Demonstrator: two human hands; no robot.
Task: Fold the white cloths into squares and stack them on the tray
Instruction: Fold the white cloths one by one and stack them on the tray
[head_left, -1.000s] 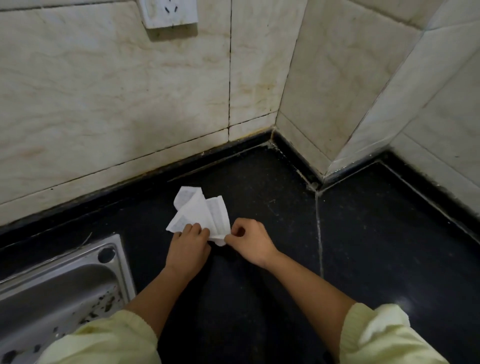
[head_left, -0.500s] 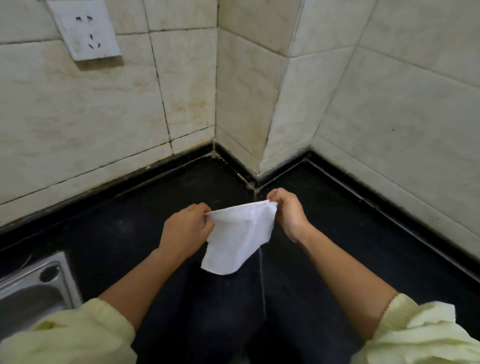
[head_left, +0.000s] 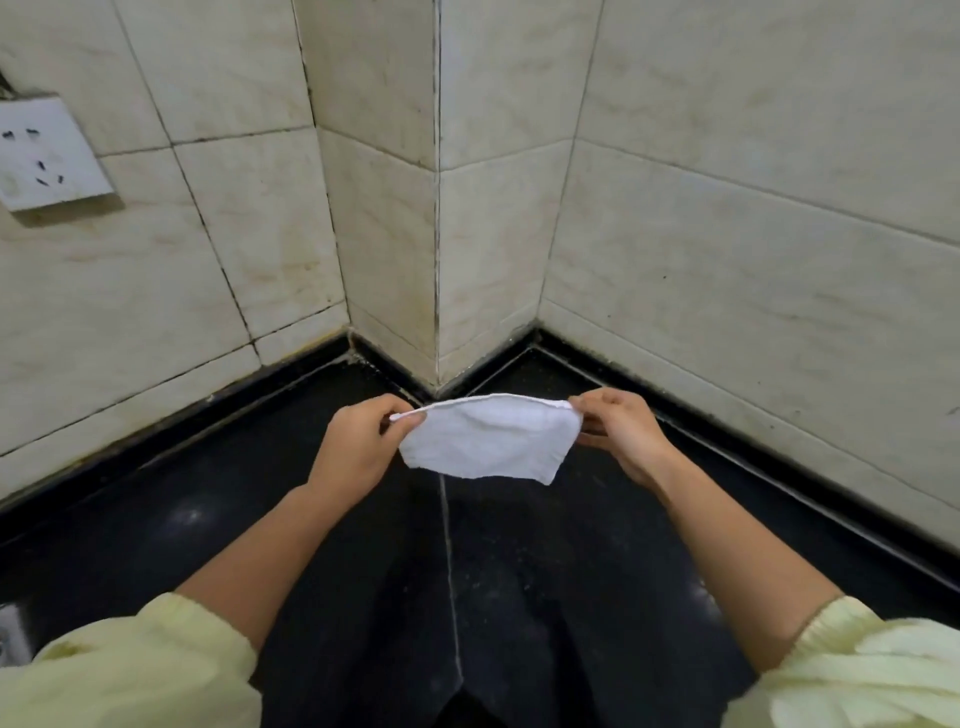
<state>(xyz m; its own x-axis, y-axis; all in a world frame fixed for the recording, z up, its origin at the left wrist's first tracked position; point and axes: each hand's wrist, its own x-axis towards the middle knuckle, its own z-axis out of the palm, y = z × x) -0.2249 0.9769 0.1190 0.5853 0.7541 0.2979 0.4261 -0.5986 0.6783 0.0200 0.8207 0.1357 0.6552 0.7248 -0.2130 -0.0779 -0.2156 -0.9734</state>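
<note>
A small white cloth (head_left: 488, 439) hangs in the air above the black countertop (head_left: 156, 530), stretched wide along its top edge. My left hand (head_left: 358, 447) pinches its top left corner. My right hand (head_left: 621, 436) pinches its top right corner. The cloth's lower edge droops loose between my hands. No tray shows in the head view.
Cream tiled walls (head_left: 753, 234) close in behind, with a jutting wall corner (head_left: 436, 291) right beyond the cloth. A white wall socket (head_left: 44, 156) sits at the far left. A sliver of the steel sink (head_left: 8, 639) shows at the lower left edge.
The cloth was lifted off the counter and drawn out wide between my hands. My hands have moved apart, and my view has swung right, toward the wall corner.
</note>
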